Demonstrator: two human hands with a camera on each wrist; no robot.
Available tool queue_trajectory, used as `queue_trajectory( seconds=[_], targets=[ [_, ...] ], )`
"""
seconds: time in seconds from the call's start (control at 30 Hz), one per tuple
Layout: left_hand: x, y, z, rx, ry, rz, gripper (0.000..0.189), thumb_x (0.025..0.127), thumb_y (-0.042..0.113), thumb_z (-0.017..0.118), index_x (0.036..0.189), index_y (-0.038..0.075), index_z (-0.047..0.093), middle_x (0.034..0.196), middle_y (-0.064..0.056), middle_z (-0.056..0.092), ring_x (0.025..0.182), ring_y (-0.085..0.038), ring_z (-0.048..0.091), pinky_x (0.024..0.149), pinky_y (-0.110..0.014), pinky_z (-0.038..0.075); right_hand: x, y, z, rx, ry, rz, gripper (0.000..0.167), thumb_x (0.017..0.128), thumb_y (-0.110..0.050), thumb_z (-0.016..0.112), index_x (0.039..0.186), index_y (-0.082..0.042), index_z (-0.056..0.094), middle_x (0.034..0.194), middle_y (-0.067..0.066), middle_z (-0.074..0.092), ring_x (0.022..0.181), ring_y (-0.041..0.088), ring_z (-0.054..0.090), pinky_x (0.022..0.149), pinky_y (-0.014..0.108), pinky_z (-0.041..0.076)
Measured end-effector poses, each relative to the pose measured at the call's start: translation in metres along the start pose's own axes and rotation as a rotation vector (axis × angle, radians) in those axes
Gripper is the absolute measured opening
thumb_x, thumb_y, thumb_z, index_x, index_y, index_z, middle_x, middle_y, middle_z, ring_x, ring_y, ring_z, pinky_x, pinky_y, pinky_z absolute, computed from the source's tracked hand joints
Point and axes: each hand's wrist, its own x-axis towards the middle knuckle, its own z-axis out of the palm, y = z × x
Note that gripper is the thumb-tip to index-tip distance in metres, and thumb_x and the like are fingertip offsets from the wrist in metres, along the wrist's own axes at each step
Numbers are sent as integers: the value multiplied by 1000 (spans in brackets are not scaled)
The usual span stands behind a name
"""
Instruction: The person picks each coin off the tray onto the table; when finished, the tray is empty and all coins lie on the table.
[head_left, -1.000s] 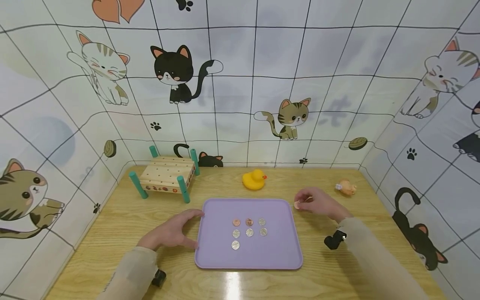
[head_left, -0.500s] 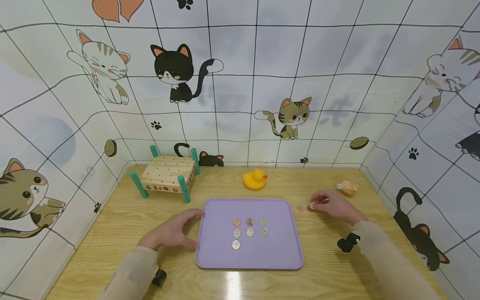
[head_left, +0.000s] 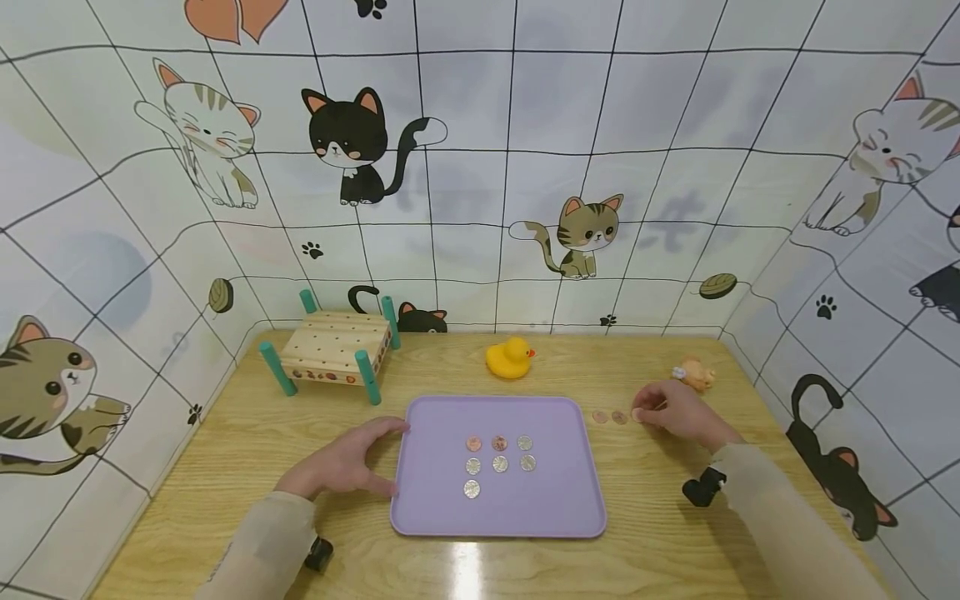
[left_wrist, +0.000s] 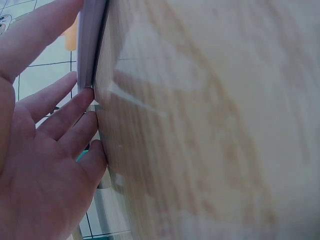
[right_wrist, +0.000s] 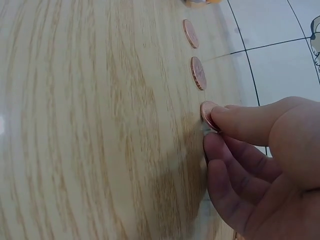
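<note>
In the head view my right hand (head_left: 675, 410) is at the table right of the lilac tray (head_left: 420, 521), its thumb and fingers pinching a copper coin (right_wrist: 207, 114) at the wood surface. Two more copper coins lie in a row with it, a near one (right_wrist: 198, 73) and a farther one (right_wrist: 190, 33). My left hand (head_left: 341, 462) spreads at the tray's left edge, fingertips and thumb touching the rim, fingers nearly straight. On the tray lie several coins in rows: two copper ones, including the left copper coin (head_left: 473, 444), and silver ones such as the lowest silver coin (head_left: 472, 489).
Behind the tray sits a yellow rubber duck (head_left: 509, 358). A toy wooden bed (head_left: 333, 346) with green posts stands at the back left. Near the back right lies a small peach-coloured toy (head_left: 694, 374). Cat-printed walls (head_left: 465, 192) enclose the wooden table (head_left: 360, 567).
My right hand has moved rightward from beside the tray's right edge. Two copper coins now lie uncovered where it was, and its fingers are on a third. My left hand has stayed still.
</note>
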Motion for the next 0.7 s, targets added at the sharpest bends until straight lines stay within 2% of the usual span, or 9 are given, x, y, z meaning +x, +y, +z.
queue_trajectory(
  seconds=[0.43,0.7],
  targets=[
    [-1,-1,0,-5,-1,0,97,74,30,96,155,7,47,163,-19,41,152,-45,34,123,-68,25,1,4,4,-79,1,-44,8,94,-13,80,96,-7,75,85,-1,70,78,13,60,66,27,50],
    [0,0,0,-1,0,-11,96,75,30,96,155,8,47,163,-18,41,152,-44,34,123,-67,26,1,-2,1,-83,-5,-7,9,96,-14,77,100,-6,74,90,1,71,82,15,61,69,29,51]
  ],
)
